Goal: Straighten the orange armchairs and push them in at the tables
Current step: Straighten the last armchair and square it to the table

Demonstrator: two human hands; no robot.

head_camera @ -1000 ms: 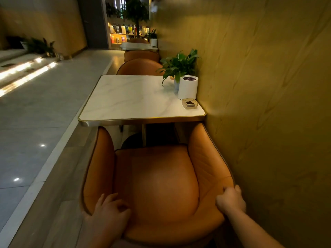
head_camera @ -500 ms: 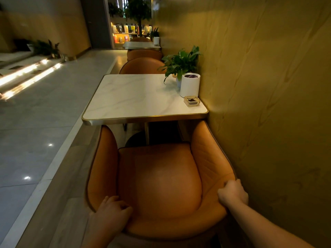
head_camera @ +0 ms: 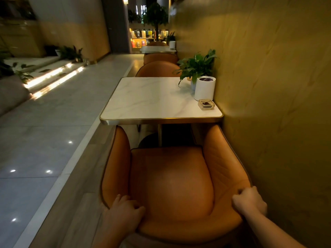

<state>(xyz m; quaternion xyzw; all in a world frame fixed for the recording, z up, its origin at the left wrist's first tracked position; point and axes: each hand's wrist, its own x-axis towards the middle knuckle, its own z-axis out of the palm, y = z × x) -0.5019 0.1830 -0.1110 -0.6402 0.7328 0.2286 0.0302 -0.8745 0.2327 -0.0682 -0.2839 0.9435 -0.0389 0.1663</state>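
An orange armchair (head_camera: 172,179) stands right below me, facing a white marble table (head_camera: 152,101) with a gold edge. The tips of its arms reach just under the table's near edge. My left hand (head_camera: 123,212) grips the left part of the backrest rim, fingers curled over it. On the right part of the rim my right hand (head_camera: 249,201) holds the same way. Across the table another orange armchair (head_camera: 157,69) shows its back, and a further orange chair (head_camera: 159,57) stands behind that one.
A wood-panelled wall (head_camera: 268,104) runs close along the chair's right side. On the table by the wall stand a potted plant (head_camera: 197,67), a white cylinder (head_camera: 204,88) and a small glass dish (head_camera: 206,104). Tiled floor (head_camera: 44,131) and lit steps (head_camera: 53,76) lie to the left.
The chair has slid a little toward the table, and my view has swung left and lifted. Both hands keep their grip on the backrest.
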